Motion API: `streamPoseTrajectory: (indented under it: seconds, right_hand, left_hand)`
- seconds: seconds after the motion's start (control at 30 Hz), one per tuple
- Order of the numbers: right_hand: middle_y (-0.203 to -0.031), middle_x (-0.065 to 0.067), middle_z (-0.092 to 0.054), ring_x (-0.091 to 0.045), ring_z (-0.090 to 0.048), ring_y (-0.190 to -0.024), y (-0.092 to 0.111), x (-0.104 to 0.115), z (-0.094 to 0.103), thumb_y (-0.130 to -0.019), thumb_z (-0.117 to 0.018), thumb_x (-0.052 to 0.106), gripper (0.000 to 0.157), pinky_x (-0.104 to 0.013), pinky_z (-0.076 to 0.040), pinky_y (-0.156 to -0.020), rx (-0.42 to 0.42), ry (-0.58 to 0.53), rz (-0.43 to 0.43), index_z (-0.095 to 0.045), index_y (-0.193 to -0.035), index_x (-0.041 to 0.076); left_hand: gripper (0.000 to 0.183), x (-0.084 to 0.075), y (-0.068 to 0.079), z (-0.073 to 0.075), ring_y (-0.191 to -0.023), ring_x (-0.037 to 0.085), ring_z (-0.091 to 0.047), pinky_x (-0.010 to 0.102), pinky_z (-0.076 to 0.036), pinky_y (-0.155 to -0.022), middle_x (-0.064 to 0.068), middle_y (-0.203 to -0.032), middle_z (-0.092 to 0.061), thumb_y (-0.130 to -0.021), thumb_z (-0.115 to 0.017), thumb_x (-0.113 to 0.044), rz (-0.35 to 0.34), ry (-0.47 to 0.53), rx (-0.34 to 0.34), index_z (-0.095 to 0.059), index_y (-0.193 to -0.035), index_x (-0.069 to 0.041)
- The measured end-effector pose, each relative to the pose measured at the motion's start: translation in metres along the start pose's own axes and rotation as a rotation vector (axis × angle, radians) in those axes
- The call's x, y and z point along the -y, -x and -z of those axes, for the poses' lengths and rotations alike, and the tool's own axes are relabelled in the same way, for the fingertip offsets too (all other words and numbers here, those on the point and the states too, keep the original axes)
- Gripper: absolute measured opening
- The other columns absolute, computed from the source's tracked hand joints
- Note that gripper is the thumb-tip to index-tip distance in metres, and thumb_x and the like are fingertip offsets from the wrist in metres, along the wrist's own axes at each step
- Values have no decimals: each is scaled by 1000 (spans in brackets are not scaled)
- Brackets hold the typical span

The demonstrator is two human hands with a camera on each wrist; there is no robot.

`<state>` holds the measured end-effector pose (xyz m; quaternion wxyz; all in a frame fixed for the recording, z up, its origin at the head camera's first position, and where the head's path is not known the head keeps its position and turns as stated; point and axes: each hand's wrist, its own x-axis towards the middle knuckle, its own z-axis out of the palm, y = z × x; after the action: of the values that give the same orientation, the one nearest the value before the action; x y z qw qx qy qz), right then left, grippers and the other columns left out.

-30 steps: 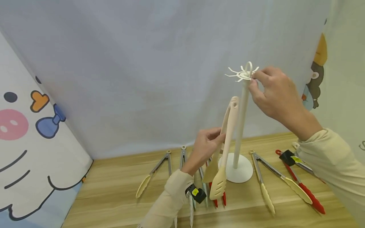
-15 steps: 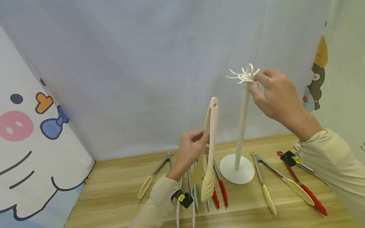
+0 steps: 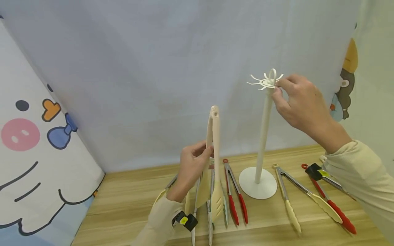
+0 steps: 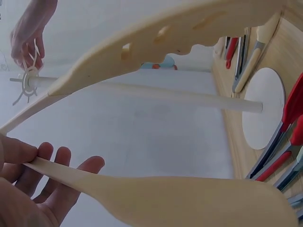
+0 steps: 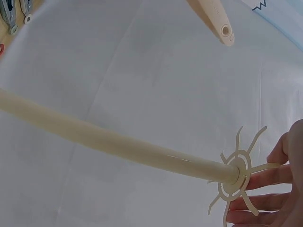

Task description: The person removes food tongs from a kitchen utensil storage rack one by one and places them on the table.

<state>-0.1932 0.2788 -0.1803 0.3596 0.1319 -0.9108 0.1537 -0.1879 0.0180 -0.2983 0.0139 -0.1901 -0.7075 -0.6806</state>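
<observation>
My left hand grips cream tongs by one arm, hinge end up and heads down. In the left wrist view the tongs are spread, with a slotted, wavy-edged head and a flat spatula head. To their right stands a white rack: a round base, a tall pole and a ring of hooks on top. My right hand pinches one hook of that ring. The tongs' holed end hangs apart from the rack in the right wrist view.
Red-tipped tongs lie left of the base on the wooden table. Yellow-tipped tongs and another red pair lie to its right. Several more pairs lie partly hidden below my left hand. A grey curtain hangs behind.
My left hand has carried the cream tongs left, away from the rack's pole. The right hand keeps its pinch on the hook ring.
</observation>
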Motion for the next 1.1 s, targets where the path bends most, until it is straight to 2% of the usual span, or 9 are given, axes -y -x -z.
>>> streamPoseTrajectory:
  seconds: [0.2, 0.53, 0.7, 0.87, 1.1]
  right_hand:
    - [-88, -15, -55, -31, -49, -80, 1, -1, 0, -88, -43, 17, 25, -47, -39, -65, -21, 1, 12, -61, -90, 0]
    - [-87, -16, -56, -31, -49, -78, 1, -1, -1, -87, -43, 15, 24, -46, -39, -64, -44, -7, 39, -61, -89, -1]
    - [-88, -16, -56, -32, -49, -80, 1, -1, -1, -87, -42, 15, 24, -47, -40, -65, -49, -7, 36, -61, -89, -1]
    - [-89, -15, -56, -31, -49, -80, 1, -1, 0, -87, -42, 15, 24, -47, -39, -65, -43, -5, 31, -61, -89, -1]
    - [-90, -16, -56, -33, -49, -80, 1, -1, 0, -86, -42, 14, 24, -48, -39, -65, -36, -1, 31, -61, -89, -1]
  left_hand:
    - [21, 17, 1, 19, -76, 23, -60, 38, -51, -55, 14, -80, -61, -86, -56, -16, -11, -5, -77, -64, -104, -8]
    - [21, 18, 9, 49, -75, 24, -60, 37, -51, -54, 15, -82, -61, -85, -57, -14, 48, -63, -196, -64, -103, -7]
    - [22, 21, 13, 58, -77, 26, -59, 37, -51, -55, 15, -84, -61, -85, -58, -15, 88, -82, -217, -64, -105, -10]
    - [24, 24, 17, 68, -80, 25, -59, 36, -51, -55, 13, -88, -61, -85, -57, -18, 95, -107, -216, -62, -108, -13]
    - [25, 28, 22, 86, -79, 22, -60, 38, -51, -54, 14, -89, -60, -86, -56, -19, 144, -133, -266, -60, -110, -13]
